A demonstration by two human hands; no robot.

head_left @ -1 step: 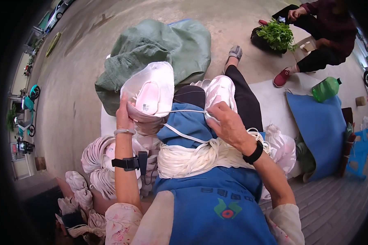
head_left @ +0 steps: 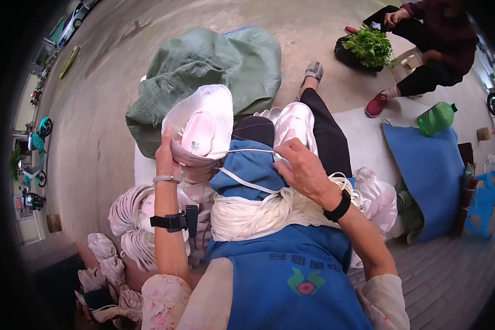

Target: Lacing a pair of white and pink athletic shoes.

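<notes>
My left hand [head_left: 168, 155] grips the side of a white and pale pink shoe upper [head_left: 219, 110], its inside with a pale insole facing up. A white shoelace [head_left: 247, 150] runs taut from that upper across to my right hand [head_left: 304, 169], whose fingers are pinched on it. A second white upper [head_left: 296, 122] lies over my right thigh, just beyond the right hand. Across my lap, on the blue apron [head_left: 280, 275], rests a thick bundle of white laces [head_left: 250, 217]. One loose lace trails from the bundle up toward the held upper.
A green sack [head_left: 225, 60] lies ahead of my knees. More bundled uppers [head_left: 132, 212] sit at my left, others [head_left: 377, 198] at my right. Farther right are a blue mat [head_left: 423, 170], a green bottle [head_left: 437, 118], a blue plastic stool [head_left: 483, 203] and a seated person [head_left: 445, 44] beside leafy greens [head_left: 368, 47].
</notes>
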